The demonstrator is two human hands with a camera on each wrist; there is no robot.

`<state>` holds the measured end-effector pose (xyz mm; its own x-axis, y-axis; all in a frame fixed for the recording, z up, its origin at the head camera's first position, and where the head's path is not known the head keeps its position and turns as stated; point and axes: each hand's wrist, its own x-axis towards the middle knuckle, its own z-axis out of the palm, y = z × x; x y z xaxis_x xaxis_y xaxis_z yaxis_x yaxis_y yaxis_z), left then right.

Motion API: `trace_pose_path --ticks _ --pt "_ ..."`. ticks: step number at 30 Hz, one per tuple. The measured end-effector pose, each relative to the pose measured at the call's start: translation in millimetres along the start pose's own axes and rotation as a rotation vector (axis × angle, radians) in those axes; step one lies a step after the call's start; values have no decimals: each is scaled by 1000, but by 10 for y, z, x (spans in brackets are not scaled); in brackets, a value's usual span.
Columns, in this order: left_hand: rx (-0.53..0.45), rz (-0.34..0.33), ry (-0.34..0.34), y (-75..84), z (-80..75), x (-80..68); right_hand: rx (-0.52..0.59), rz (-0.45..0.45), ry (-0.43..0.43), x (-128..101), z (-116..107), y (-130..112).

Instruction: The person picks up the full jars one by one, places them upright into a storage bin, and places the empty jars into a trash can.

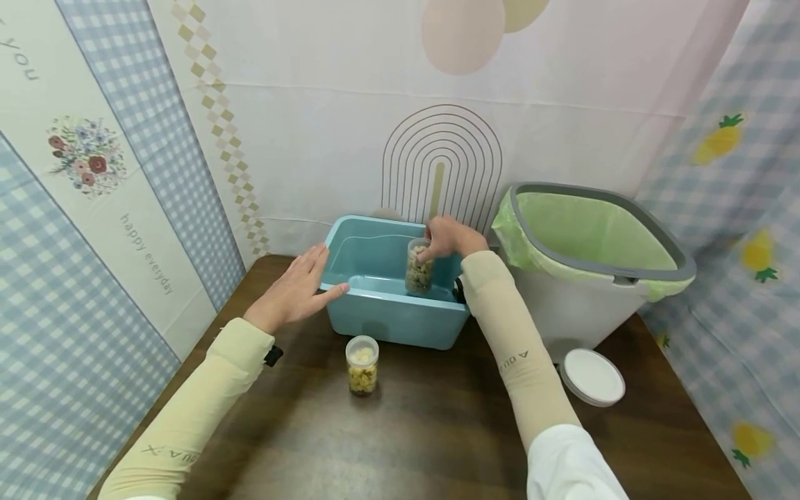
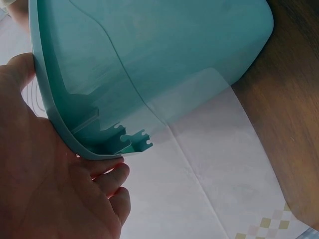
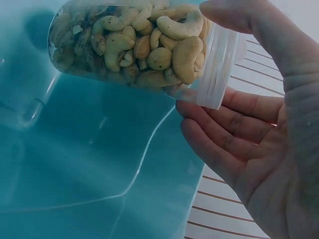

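At the centre of the head view the right hand is holding a clear jar of cashews by its white screw-top end, fingers and thumb curling round the neck, the jar hanging inside the teal bin on the table. The left hand is lying flat against the bin's left rim, fingers straight and lightly spread. The jar is looking rigid, smooth and fairly light, likely slippery, so the ridged neck is probably the surest place to grip.
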<state>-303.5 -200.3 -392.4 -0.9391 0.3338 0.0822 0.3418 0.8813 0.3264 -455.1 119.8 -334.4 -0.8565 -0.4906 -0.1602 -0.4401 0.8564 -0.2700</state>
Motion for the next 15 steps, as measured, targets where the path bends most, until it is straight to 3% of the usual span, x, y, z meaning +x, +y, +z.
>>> trace_pose_path --ticks 15 --pt "3 -16 14 51 16 54 -33 -18 -35 134 137 134"
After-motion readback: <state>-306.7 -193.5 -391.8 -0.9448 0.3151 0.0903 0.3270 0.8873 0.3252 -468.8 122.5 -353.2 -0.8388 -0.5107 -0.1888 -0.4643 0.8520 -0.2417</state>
